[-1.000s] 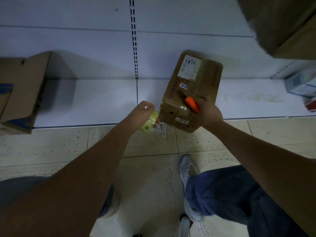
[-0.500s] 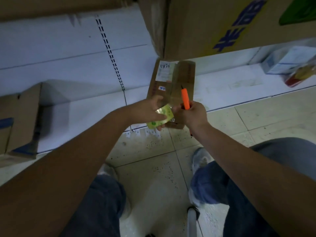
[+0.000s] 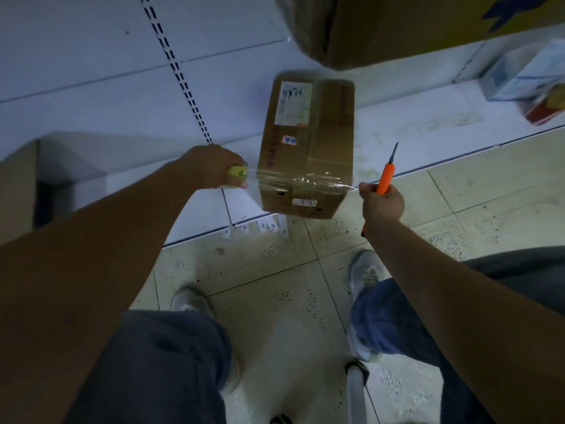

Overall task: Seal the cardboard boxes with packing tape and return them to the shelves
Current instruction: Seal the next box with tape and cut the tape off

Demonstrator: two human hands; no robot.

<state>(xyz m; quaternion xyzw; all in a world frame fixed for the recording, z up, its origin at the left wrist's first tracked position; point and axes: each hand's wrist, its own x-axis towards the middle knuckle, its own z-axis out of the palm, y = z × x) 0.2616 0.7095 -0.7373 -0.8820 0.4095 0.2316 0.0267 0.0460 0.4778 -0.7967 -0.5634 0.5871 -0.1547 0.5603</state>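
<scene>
- Head view: a brown rectangular cardboard box [image 3: 305,148] with a white paper label lay on the low white shelf [image 3: 122,185], its near end just over the shelf's front edge.
- The left hand [image 3: 211,169] was curled round a yellow-green roll of clear packing tape [image 3: 237,175], held just beside the box's left edge.
- A clear strip of tape [image 3: 305,180] ran from the roll across the box's near end to the right hand [image 3: 380,203], whose fingertips pinched the free end just past the right corner.
- The same right hand was also closed on an orange-handled utility knife [image 3: 385,175], blade up and away from the box.
- The strip looked wrinkled over the middle; whether it was already stuck to the cardboard could not be told.
- Risks, as a judgement: a slack strip could fold onto itself or land crooked and miss the flap seam; pulling hard might drag the box off the shelf edge; holding knife and tape in one hand could let the blade nick the tape or the arm.
- Around: a large brown carton with blue print [image 3: 397,26] overhung above, another brown box [image 3: 18,191] stood at far left, and small white-and-red packages [image 3: 526,81] sat at right.
- The person's knees and grey shoes [image 3: 365,273] stood near the shelf on the pale tiled floor [image 3: 275,286], leaving little room below the box.
</scene>
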